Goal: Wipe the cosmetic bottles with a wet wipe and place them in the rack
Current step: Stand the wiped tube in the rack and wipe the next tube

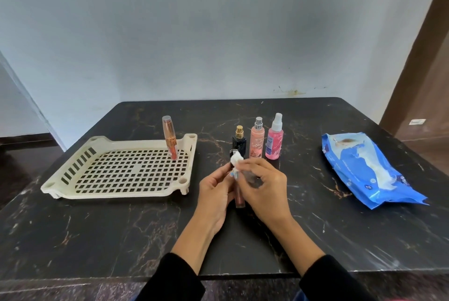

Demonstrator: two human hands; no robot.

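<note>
Dark marble table (315, 228): left hand (213, 194) grips slim bottle (239, 200), right hand (263, 190) pinches wet wipe (236, 159) atop it

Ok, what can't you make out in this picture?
Head view only:
- Slim bottle: middle hidden by left hand and right hand; wet wipe covers the top.
- Dark bottle: base hidden behind the wipe.
- Wipes pack: print too small.
- Pink spray bottle: label unreadable.
</note>
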